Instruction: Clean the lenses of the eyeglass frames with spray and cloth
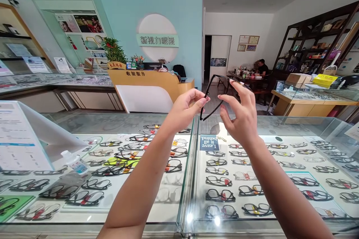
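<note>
Bright shop, glass-topped desk (162, 227) up front. Black glasses frame (209, 85) is held up in the air above its far edge: left hand (186, 108) pinching one side, right hand (241, 115) loosely spread by the other, can't tell if touching. Rows of specs (223, 195) below, teal wall (182, 3) behind.

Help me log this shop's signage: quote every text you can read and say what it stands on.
"新视力眼镜": wall sign.
"收银服务": front of the wooden desk.
"Leave it all behind.": blue card, upside down in this view.
Too small or blurred to read: standing white card, bottle label, yellow box, framed papers, gold plaque.
No text readable on the black glasses.
</note>
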`<state>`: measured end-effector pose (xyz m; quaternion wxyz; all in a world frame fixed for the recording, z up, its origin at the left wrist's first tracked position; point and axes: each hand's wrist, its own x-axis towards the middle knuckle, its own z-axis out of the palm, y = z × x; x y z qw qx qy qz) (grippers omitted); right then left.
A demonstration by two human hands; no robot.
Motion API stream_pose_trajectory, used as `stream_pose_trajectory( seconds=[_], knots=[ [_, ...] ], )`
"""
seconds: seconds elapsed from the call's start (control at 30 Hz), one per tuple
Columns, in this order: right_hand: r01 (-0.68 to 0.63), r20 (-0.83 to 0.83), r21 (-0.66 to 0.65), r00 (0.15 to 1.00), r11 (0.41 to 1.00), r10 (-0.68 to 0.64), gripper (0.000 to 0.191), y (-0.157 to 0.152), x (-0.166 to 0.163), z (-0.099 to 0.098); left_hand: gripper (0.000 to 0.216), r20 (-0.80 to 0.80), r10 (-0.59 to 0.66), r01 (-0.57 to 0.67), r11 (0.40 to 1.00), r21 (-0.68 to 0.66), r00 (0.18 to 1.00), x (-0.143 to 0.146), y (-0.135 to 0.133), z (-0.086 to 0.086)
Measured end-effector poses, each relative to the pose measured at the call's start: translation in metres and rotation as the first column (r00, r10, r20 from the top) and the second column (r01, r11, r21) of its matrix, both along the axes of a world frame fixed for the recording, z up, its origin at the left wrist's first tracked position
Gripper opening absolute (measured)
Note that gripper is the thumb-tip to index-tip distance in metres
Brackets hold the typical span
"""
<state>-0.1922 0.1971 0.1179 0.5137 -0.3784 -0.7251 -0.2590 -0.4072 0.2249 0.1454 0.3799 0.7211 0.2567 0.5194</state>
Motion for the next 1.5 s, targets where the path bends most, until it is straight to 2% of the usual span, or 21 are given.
stream_pose_trajectory(
  seconds=[0.17,0.3,0.47,0.57,0.67,0.8,0.93,1.03,1.13,1.27,1.37,1.43,1.5],
  knots=[
    [0.0,0.006,0.027,1.0,1.0,0.0,0.022,0.004,0.005,0.002,0.043,0.086,0.077,-0.074,0.996,-0.041,0.993,0.001,0.001,0.001],
    [0.0,-0.004,-0.006,1.0,1.0,0.0,0.016,0.007,0.008,0.003,0.045,0.183,0.123,-0.114,0.992,-0.061,0.975,0.001,0.002,0.001],
    [0.033,0.064,-0.127,0.998,0.991,-0.025,0.011,0.005,0.014,0.006,0.045,0.305,0.179,-0.18,0.983,-0.027,0.935,-0.003,0.006,0.002],
    [0.065,0.105,-0.236,0.994,0.97,-0.041,0.014,0.0,0.014,0.008,0.046,0.292,0.182,-0.181,0.983,-0.033,0.939,-0.002,0.008,0.0],
    [-0.028,0.044,-0.341,0.998,0.94,0.046,0.018,-0.005,0.01,0.008,0.046,0.206,0.148,-0.138,0.988,-0.062,0.967,0.005,0.009,-0.006],
    [-0.249,-0.096,-0.41,0.968,0.877,0.23,0.04,-0.007,-0.003,0.003,0.04,0.143,0.05,-0.043,0.998,-0.05,0.988,0.018,0.006,-0.014],
    [-0.314,-0.163,-0.386,0.949,0.867,0.271,0.039,-0.005,-0.013,-0.004,0.034,0.131,-0.002,0.006,0.999,-0.036,0.991,0.024,-0.002,-0.016],
    [-0.361,-0.205,-0.372,0.93,0.855,0.304,0.036,-0.006,-0.015,-0.006,0.032,0.152,0.005,0.001,0.999,-0.041,0.988,0.026,-0.007,-0.015],
    [-0.363,-0.181,-0.378,0.931,0.851,0.317,0.034,-0.009,-0.015,-0.006,0.031,0.156,0.03,-0.02,0.998,-0.068,0.987,0.027,-0.015,-0.02],
    [-0.349,-0.142,-0.432,0.937,0.832,0.319,0.037,-0.015,-0.016,-0.017,0.036,0.044,0.163,-0.161,0.986,-0.049,0.986,0.013,-0.045,-0.039],
    [-0.306,-0.107,-0.486,0.95,0.818,0.292,0.042,-0.018,-0.008,-0.034,0.047,-0.072,0.345,-0.346,0.938,0.005,0.936,-0.018,-0.077,-0.063],
    [-0.241,-0.083,-0.511,0.969,0.825,0.232,0.044,-0.017,0.003,-0.051,0.046,-0.092,0.485,-0.482,0.875,0.049,0.87,-0.052,-0.092,-0.084],
    [-0.186,-0.093,-0.529,0.982,0.828,0.162,0.047,-0.013,0.017,-0.07,0.041,-0.041,0.652,-0.646,0.757,0.095,0.757,-0.096,-0.098,-0.106]
  ],
)
